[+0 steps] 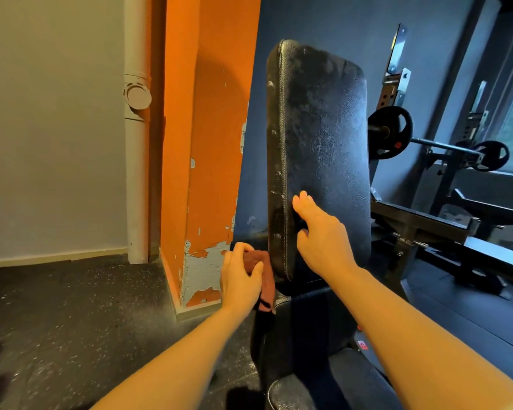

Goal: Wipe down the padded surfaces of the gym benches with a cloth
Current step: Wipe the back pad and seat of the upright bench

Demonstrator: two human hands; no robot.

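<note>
The left hand (240, 275) is gripping a reddish cloth (259, 272) at lower centre of the frame, fingers and thumb curled round it. The cloth is pressing against the left side edge of the upright backrest (323, 143), near its lower end. The right hand (320, 232) is resting on the front face of the backrest, just right of the stitched seam, with fingers loosely extended and holding nothing; it appears to be steadying the pad.

Step in hand, by judgement: wiping the left edge of the backrest. The front face is showing dull, patchy marks across its upper half, so most of this pad appears unwiped. The seat (323, 380) at bottom centre is also showing grey smears.

The next move is calling for the cloth to be carried round from the edge onto the front face and drawn over it in overlapping passes, with the right hand shifting clear of the path. A second bench (486, 253) is standing at right of the frame, below a barbell (433, 143), and is awaiting the same treatment.
</note>
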